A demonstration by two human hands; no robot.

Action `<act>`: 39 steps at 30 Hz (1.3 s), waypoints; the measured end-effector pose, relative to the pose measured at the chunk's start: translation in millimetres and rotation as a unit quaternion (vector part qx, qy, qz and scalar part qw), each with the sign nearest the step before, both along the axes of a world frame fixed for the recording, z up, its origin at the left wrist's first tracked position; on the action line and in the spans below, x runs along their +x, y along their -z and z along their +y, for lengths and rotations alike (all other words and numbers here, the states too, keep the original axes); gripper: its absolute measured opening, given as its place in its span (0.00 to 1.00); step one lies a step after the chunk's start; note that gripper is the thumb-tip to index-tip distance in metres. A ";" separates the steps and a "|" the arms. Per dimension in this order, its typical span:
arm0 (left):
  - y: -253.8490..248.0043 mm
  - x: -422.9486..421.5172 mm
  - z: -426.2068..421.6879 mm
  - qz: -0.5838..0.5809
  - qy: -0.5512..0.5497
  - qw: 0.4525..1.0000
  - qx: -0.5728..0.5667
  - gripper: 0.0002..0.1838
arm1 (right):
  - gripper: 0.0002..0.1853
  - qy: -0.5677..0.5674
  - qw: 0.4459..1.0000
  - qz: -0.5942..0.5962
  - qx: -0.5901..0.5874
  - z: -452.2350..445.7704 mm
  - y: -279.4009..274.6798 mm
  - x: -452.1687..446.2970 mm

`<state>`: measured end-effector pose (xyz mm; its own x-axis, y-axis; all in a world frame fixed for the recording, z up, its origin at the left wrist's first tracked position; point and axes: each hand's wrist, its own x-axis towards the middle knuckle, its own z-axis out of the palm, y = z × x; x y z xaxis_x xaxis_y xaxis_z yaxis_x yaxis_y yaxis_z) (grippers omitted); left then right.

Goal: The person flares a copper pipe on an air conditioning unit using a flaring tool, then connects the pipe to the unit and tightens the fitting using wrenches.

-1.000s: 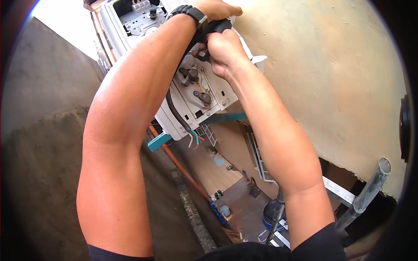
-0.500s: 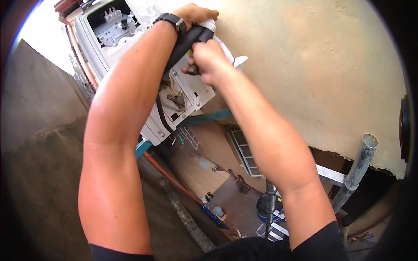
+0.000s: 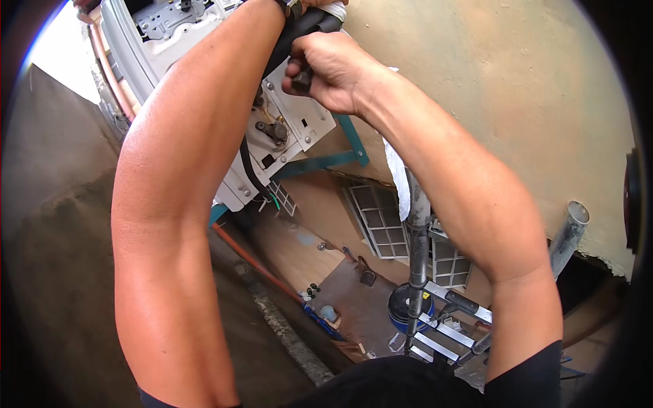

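Black foam-insulated pipes (image 3: 299,32) run along the side of a white air-conditioner outdoor unit (image 3: 284,112). White wrap (image 3: 335,9) goes around their upper end. At the top edge, my left hand (image 3: 318,2) is mostly cut off; its visible part is at the pipes beside the wrap, and its fingers are hidden. My right hand (image 3: 330,68) is closed just below the pipes, around a dark stubby cylinder (image 3: 301,80) whose kind I cannot make out. A loose white strip (image 3: 398,180) hangs behind my right forearm. Below, a brass-coloured valve (image 3: 273,130) projects from the unit.
A teal bracket (image 3: 320,164) supports the unit beside the beige wall (image 3: 496,102). Metal scaffold or ladder tubing (image 3: 419,255) rises below me. Far down are the floor (image 3: 347,299), a blue-and-black bucket (image 3: 406,306) and window grilles (image 3: 381,221). An orange pipe (image 3: 255,258) runs at the left.
The view has tilted downward, pushing my left hand almost out of frame. My right hand has swung slightly left and turned, remaining closed. The white strip now hangs lower behind my right arm.
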<state>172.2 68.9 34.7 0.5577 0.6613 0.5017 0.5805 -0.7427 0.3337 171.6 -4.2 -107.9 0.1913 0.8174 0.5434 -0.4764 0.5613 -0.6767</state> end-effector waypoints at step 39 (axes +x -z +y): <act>-15.6 -11.0 5.7 0.066 -0.016 0.997 0.044 0.24 | 0.16 0.268 0.940 -0.122 0.171 28.3 73.1 22.1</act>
